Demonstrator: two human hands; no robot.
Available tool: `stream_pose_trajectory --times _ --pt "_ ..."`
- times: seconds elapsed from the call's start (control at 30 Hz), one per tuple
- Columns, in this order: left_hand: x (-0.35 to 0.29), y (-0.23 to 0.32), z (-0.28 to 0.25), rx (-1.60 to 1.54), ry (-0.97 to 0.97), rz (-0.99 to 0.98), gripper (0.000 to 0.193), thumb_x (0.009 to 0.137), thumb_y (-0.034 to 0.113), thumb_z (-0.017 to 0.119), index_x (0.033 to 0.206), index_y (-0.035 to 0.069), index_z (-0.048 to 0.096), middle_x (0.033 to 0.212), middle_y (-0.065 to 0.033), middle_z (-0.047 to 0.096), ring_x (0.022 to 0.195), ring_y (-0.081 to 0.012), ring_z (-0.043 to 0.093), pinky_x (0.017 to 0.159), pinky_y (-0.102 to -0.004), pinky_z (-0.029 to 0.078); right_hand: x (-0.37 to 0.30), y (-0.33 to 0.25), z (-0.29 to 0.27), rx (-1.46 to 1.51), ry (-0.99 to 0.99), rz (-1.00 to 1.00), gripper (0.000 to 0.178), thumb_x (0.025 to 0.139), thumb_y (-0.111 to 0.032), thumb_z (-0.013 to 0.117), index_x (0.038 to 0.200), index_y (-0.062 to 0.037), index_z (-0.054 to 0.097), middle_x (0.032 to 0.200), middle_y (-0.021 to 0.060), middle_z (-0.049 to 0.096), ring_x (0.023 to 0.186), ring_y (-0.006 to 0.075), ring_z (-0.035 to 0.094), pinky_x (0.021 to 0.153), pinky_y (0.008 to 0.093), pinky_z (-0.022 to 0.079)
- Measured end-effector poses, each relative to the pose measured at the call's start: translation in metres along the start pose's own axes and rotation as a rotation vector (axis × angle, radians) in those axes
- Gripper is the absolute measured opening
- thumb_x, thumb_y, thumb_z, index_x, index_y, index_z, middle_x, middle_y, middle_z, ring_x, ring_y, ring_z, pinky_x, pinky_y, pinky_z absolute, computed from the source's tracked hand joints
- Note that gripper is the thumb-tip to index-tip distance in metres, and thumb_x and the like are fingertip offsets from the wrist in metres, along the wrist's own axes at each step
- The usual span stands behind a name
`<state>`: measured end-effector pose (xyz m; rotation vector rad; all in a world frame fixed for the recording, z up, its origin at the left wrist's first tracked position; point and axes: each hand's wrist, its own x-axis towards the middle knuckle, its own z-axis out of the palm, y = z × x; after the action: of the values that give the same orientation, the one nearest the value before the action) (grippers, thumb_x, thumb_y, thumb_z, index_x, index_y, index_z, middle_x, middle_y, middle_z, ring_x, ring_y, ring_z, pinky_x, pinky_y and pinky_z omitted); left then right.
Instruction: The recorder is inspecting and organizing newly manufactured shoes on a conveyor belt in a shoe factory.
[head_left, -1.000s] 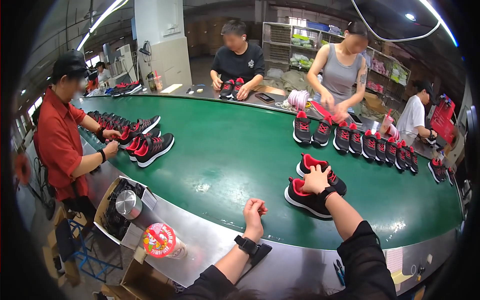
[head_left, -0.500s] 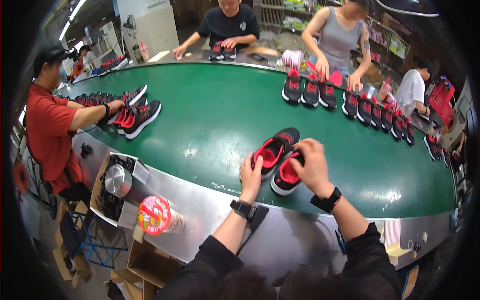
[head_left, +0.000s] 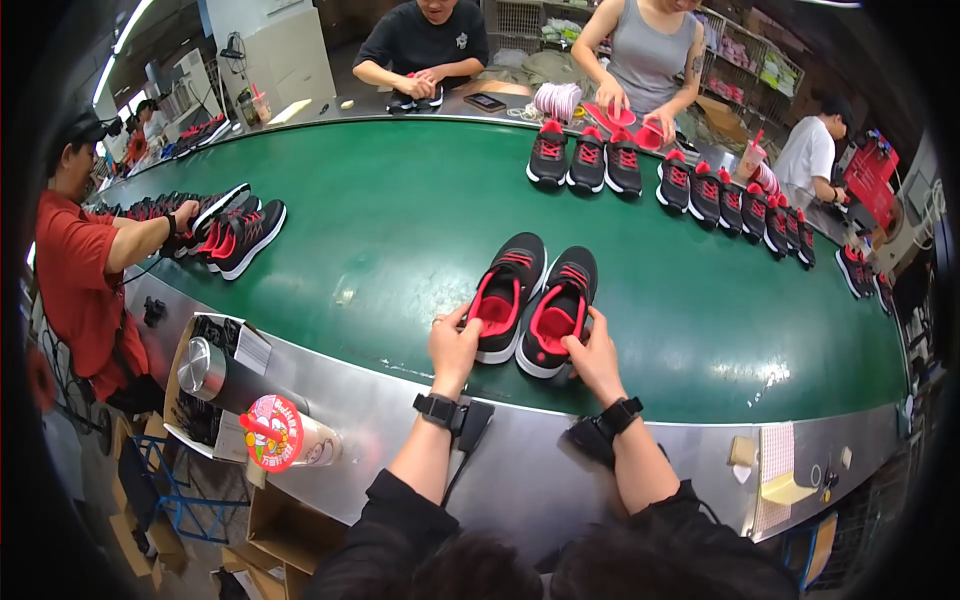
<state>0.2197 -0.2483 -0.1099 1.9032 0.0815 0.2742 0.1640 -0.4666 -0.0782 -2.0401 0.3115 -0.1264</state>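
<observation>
1. Here, the person's left hand (head_left: 456,350) is closed on the heel collar of the left shoe (head_left: 515,268), thumb hooked inside the opening.
2. The right hand (head_left: 597,358) is likewise clamped on the right shoe (head_left: 570,285), thumb at the inner rim, fingers along the outer side; the two hands are apart.
3. Both black shoes sit side by side on the green belt (head_left: 400,270), near its close edge, toes pointing away from the person; red lining shows inside each opening.
4. To the left, an open box (head_left: 253,350) on the metal ledge (head_left: 380,450) contains black pieces (head_left: 200,413), too jumbled to identify.
5. A canister (head_left: 203,368) with a round metal lid overlaps that box in the view; its lid is on, so its contents are hidden.
6. Just beside stands a drink cup (head_left: 320,445), covered by a red patterned top with a red straw; what fills it cannot be told.
7. Below the ledge, a brown carton (head_left: 300,525) gapes open, its interior shadowed.
8. Across the belt, another drink cup (head_left: 752,160) with a straw stands behind a row of shoes (head_left: 730,205).
9. Farther back, shelves hold pink packages (head_left: 735,50) and green packages (head_left: 778,72).
</observation>
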Motion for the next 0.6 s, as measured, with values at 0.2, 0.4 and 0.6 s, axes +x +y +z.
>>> stream_pose_trajectory --times 0.2,0.4,0.6 --pt "-0.016 0.025 -0.001 -0.963 -0.329 -0.670 0.043 0.091 0.029 0.041 0.116 0.001 0.060 0.107 -0.0120 0.066 0.095 -0.0221 0.063 0.080 -0.0359 0.050 0.009 0.009 -0.013 0.771 -0.238 0.177 0.043 0.095 -0.019 0.042 0.138 -0.0139 0.040 0.100 0.0061 0.063 0.069 0.0159 0.063 0.049 0.0276 0.051" --pt "-0.017 0.044 -0.003 -1.141 -0.697 -0.534 0.050 0.093 0.031 0.034 0.135 0.006 0.043 0.132 -0.0132 0.053 0.117 -0.0324 0.054 0.094 -0.0534 0.045 0.004 0.000 -0.023 0.996 -0.363 0.203 0.047 0.094 -0.016 0.039 0.141 -0.0170 0.036 0.098 0.0044 0.063 0.067 0.0166 0.062 0.049 0.0292 0.050" --pt "-0.011 0.042 -0.002 -1.266 -0.648 -0.415 0.065 0.086 0.016 0.047 0.148 0.018 0.028 0.149 -0.0120 0.032 0.130 -0.0338 0.042 0.101 -0.0568 0.039 0.019 0.010 -0.011 0.981 -0.005 -0.110 0.062 0.087 -0.006 0.047 0.146 -0.0154 0.029 0.120 0.0063 0.055 0.095 0.0142 0.059 0.066 0.0245 0.053"
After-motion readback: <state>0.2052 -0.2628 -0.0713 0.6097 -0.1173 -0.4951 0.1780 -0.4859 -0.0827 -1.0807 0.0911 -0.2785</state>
